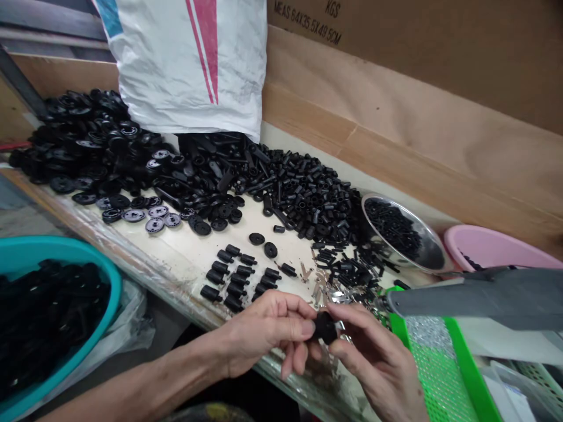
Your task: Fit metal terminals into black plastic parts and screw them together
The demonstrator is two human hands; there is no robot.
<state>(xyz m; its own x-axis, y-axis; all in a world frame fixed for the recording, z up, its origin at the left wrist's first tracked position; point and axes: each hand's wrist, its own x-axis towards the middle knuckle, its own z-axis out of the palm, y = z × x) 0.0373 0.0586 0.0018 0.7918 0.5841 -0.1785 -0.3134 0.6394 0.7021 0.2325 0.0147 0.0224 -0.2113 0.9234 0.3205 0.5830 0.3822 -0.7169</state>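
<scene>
A short black plastic part [324, 328] with a rounded outline is held up over the table's front edge. My left hand [272, 325] pinches it from the left between thumb and fingers. The thumb and forefinger of my right hand [378, 357] close on its right side. A small shiny metal piece [340, 326] shows at that side, between the right fingers; how it is seated is hidden. Behind my hands, several black cylinders with narrow stems [236, 287] lie in rows. Loose metal strips [323, 287] and thin black pins [347, 266] lie just beyond my fingers.
Black discs [157, 211], levers [220, 170] and short tubes [316, 193] lie heaped behind. A white sack [193, 64] stands at the back. Right are a metal bowl [433, 252], pink basin [497, 243], grey arm-like bar [475, 299] and green tray [472, 375]; left, a teal tub [115, 287].
</scene>
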